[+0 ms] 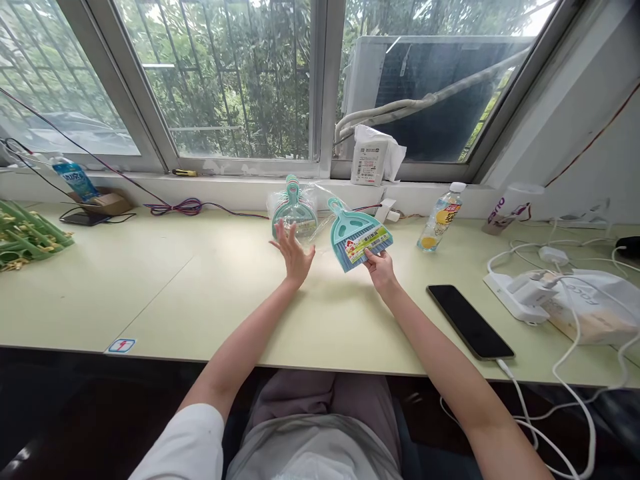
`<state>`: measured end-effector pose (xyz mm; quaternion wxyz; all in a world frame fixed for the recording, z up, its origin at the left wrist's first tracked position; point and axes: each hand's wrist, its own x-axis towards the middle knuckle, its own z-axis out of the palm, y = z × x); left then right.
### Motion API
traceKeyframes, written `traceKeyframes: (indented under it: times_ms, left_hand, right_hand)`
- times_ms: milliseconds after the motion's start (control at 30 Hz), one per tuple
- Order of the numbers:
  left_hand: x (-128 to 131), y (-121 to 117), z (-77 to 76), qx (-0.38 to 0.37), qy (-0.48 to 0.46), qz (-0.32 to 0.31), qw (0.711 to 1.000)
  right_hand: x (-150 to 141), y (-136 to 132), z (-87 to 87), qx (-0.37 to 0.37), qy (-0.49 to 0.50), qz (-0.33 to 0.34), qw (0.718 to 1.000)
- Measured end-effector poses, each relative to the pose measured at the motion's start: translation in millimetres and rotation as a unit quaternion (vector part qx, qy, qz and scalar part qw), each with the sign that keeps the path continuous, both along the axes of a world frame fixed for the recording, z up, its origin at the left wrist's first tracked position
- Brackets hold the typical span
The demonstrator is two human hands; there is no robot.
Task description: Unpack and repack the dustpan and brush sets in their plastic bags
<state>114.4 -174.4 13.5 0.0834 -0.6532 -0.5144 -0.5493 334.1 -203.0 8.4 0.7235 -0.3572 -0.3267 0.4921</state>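
My right hand (381,268) grips the lower edge of a mint-green dustpan and brush set (357,237), thumb on its printed label. The set is tilted above the table, its looped handle pointing up and left, blue bristles at the bottom. Fingers spread, my left hand (293,257) is raised in front of a stack of similar dustpan sets (294,208) in clear plastic wrap at the back of the table. Whether its fingertips touch the stack I cannot tell. Some clear film stretches between the stack and the held set.
A drink bottle (441,219) and a plastic cup (511,210) stand back right. Nearer lie a phone (470,321) on a cable and a power strip (520,293). A tissue pack (375,157) sits on the sill. Bundled wire (183,207) and green stalks (30,235) are left.
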Motion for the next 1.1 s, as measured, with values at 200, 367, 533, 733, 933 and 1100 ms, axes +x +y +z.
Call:
traceKeyframes:
  times_ms: [200, 367, 533, 733, 933, 1100]
  left_hand:
    - [-3.1, 21.4, -4.4, -0.108, -0.260, -0.023, 0.959]
    - [-1.2, 29.7, -2.5, -0.201, -0.444, -0.252, 0.836]
    - [-4.0, 30.1, -3.0, -0.186, -0.427, -0.348, 0.813]
    - [3.6, 26.5, -13.1, -0.297, -0.309, -0.465, 0.775]
    - [6.1, 10.7, -6.9, -0.330, -0.279, -0.527, 0.732]
    - [-10.2, 10.8, 4.8, -0.429, -0.271, -0.604, 0.614]
  right_hand:
    - [-1.5, -1.3, 1.0, 0.007, 0.002, -0.010, 1.000]
    - [-4.4, -3.5, 3.6, 0.007, 0.004, 0.011, 1.000]
    - [-7.9, -4.7, 4.5, -0.008, -0.034, 0.038, 0.999]
    - [-15.6, -10.1, 4.9, -0.026, -0.059, 0.064, 0.996]
    - [-17.8, -11.0, 3.8, -0.024, -0.010, 0.035, 0.999]
    - [-15.4, -9.1, 4.0, -0.019, 0.007, 0.020, 1.000]
